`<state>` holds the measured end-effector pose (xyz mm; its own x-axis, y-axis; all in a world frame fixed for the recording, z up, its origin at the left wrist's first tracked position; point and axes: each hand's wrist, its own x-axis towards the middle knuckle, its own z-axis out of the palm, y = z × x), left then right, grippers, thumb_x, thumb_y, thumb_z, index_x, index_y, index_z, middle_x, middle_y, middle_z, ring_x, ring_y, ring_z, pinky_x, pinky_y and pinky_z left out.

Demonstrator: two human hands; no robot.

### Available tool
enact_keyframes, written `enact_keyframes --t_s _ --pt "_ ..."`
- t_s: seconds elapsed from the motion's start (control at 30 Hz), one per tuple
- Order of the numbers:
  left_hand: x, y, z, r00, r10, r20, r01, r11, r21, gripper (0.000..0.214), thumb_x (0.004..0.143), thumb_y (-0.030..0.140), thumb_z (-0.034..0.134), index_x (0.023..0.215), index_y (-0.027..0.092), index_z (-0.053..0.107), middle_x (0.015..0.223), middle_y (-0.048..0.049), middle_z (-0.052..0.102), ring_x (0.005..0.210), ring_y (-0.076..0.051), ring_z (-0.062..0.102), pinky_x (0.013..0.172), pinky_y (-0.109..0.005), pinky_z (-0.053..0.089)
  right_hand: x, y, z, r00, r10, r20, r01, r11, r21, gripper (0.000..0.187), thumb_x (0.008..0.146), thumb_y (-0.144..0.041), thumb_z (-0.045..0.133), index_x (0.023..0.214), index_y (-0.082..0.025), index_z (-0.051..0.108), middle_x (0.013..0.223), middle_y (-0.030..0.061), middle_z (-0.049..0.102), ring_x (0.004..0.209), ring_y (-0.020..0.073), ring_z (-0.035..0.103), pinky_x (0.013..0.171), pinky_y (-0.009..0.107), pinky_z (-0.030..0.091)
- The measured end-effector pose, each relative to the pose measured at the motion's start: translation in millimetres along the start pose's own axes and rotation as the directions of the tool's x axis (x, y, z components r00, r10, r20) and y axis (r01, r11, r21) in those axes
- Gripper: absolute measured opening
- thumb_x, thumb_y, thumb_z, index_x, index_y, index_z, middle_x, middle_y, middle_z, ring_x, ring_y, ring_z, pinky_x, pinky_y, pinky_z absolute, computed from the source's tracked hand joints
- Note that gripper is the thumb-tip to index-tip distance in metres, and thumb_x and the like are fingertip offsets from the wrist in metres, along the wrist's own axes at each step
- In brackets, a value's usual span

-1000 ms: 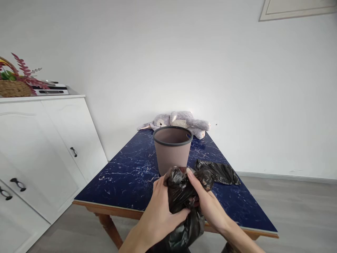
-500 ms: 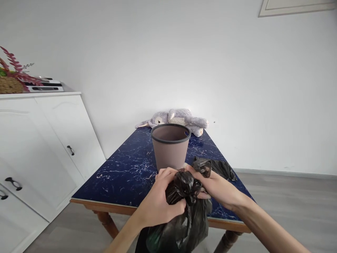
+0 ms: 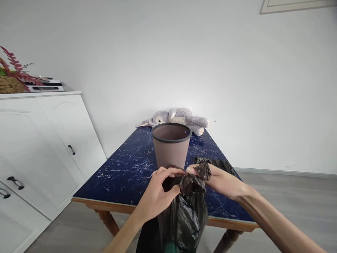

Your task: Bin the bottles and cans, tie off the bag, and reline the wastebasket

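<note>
A filled black garbage bag [image 3: 188, 214] hangs at the table's near edge, its top bunched up between my hands. My left hand [image 3: 159, 193] curls its fingers and thumb around the left side of the gathered neck. On the right side, my right hand [image 3: 218, 179] grips the bag's top, and a loose bit of black plastic sticks up over its thumb. Something green shows faintly through the bag's lower part. Just beyond my hands stands a mauve trash can [image 3: 171, 151] with a dark rim, upright and without a liner.
Another black plastic bag [image 3: 216, 162] lies flat on the blue marbled table [image 3: 123, 175], behind my right hand. A grey plush rabbit [image 3: 181, 117] lies at the far end against the wall. White cabinets [image 3: 50, 151] stand to the left, with a woven basket [image 3: 12, 85] on top.
Both hands have shifted slightly, the left thumb rising toward the neck. The bag's neck has been pulled longer, and the bag hangs straighter and narrower.
</note>
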<state>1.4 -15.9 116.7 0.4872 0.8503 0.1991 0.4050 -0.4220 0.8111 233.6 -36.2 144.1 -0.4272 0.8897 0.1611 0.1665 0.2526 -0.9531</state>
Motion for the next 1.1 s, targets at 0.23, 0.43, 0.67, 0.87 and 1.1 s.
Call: enact_keyframes --t_s 0.23,0.43,0.67,0.87,1.1 --pt "4.2 -1.2 1.2 0.998 0.058 -0.003 -0.058 0.998 0.027 0.034 0.104 0.036 0.039 0.087 0.026 0.067 0.095 -0.0025 0.069 0.101 -0.024 0.058 0.109 -0.043 0.039 -4.3 4.9 -2.0 0.985 -0.174 0.006 0.164 0.915 -0.368 0.027 0.091 -0.008 0.055 0.101 -0.024 0.073 0.097 0.0001 0.075 0.088 0.0173 0.066 0.081 0.028 0.049" --pt "-0.9 4.7 4.6 0.997 0.074 -0.030 -0.070 0.992 0.103 0.024 0.098 0.029 0.040 0.079 0.023 0.052 0.089 -0.0010 0.060 0.096 -0.022 0.053 0.102 -0.041 0.038 -7.1 32.2 14.0 0.837 -0.523 -0.159 0.226 0.596 -0.770 0.043 0.075 0.002 0.048 0.107 -0.023 0.062 0.090 -0.0003 0.072 0.073 0.0152 0.064 0.065 0.025 0.046" --pt "-6.0 8.8 8.2 0.988 0.155 0.002 -0.155 0.983 0.095 0.048 0.112 0.047 0.021 0.075 0.023 0.040 0.086 -0.0016 0.052 0.095 -0.023 0.049 0.102 -0.044 0.038 0.9 50.7 31.8 0.546 -0.815 -0.194 0.194 0.348 -0.917 0.045 0.074 0.008 0.047 0.105 -0.022 0.058 0.098 0.0045 0.070 0.072 0.0141 0.064 0.056 0.023 0.043" --pt "6.8 13.2 15.1 0.994 0.059 -0.094 -0.063 0.997 -0.046 0.051 0.111 0.059 0.033 0.086 0.025 0.062 0.089 -0.0017 0.060 0.098 -0.023 0.058 0.102 -0.039 0.043 8.4 51.6 40.5 0.399 -0.897 -0.188 0.156 0.269 -0.951 0.031 0.085 0.005 0.055 0.095 -0.024 0.060 0.086 0.0032 0.061 0.076 0.0183 0.057 0.064 0.030 0.043" --pt "16.5 10.5 19.6 0.992 0.022 -0.127 -0.060 0.950 -0.308 0.045 0.106 0.058 0.053 0.118 0.026 0.081 0.112 -0.0055 0.072 0.112 -0.025 0.065 0.098 -0.030 0.049 2.0 44.6 35.2 0.512 -0.858 -0.036 0.263 0.196 -0.945 0.046 0.085 0.011 0.042 0.114 -0.020 0.060 0.082 0.0005 0.068 0.080 0.0187 0.058 0.085 0.038 0.043"
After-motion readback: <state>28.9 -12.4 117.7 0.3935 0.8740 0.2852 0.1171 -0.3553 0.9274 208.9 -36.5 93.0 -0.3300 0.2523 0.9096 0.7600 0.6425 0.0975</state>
